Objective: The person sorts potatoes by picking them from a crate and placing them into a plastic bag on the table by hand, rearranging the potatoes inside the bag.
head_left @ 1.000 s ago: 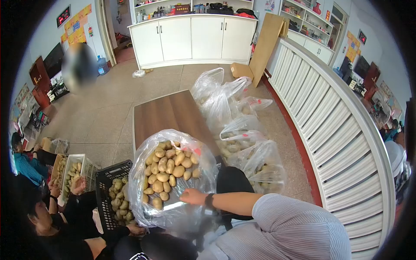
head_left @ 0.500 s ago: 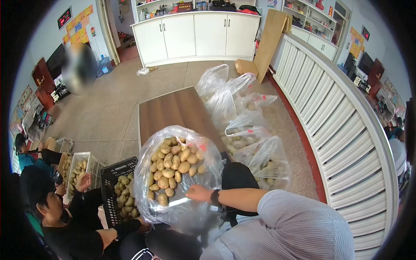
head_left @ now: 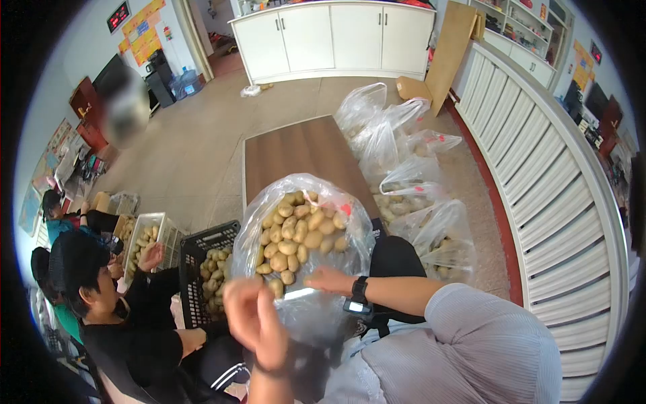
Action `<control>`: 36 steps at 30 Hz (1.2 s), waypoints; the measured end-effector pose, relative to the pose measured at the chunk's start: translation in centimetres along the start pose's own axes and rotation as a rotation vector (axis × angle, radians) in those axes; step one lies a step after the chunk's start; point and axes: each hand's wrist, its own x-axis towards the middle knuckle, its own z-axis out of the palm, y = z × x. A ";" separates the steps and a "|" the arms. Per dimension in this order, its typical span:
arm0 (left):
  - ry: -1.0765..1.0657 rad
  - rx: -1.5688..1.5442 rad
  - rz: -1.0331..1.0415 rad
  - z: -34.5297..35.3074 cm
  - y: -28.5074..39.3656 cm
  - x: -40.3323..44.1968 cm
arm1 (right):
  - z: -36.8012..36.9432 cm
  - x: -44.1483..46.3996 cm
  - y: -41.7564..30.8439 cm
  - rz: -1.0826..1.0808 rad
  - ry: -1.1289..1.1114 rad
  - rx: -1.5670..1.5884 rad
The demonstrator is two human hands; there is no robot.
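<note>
Potatoes [head_left: 288, 236] lie inside an open clear plastic bag [head_left: 306, 182] on the near end of a brown tabletop. My right hand [head_left: 330, 279], a dark watch on its wrist, is over the bag's near right part, its fingers closed. What they hold, if anything, is hidden. My left hand [head_left: 257, 322] is raised at the bag's near left edge, blurred, thumb and fingers apart, with nothing visible in it. It stands in front of part of the bag.
Left of the bag is a black crate [head_left: 192, 269] of potatoes, then a white crate [head_left: 165, 236]. A co-worker in black [head_left: 134, 350] sits close on the left; others sit behind. Tied potato bags [head_left: 441, 236] stand on the floor at the right, beside a white railing [head_left: 518, 155].
My left hand has come into view at the bag's near left edge. The view has shifted, moving the bag and table rightward and up. My right hand stays over the bag.
</note>
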 end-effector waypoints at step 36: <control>0.505 -0.652 -1.094 -11.8 -28.1 -5.4 | -7.4 6.5 -1.0 -0.242 0.573 -0.270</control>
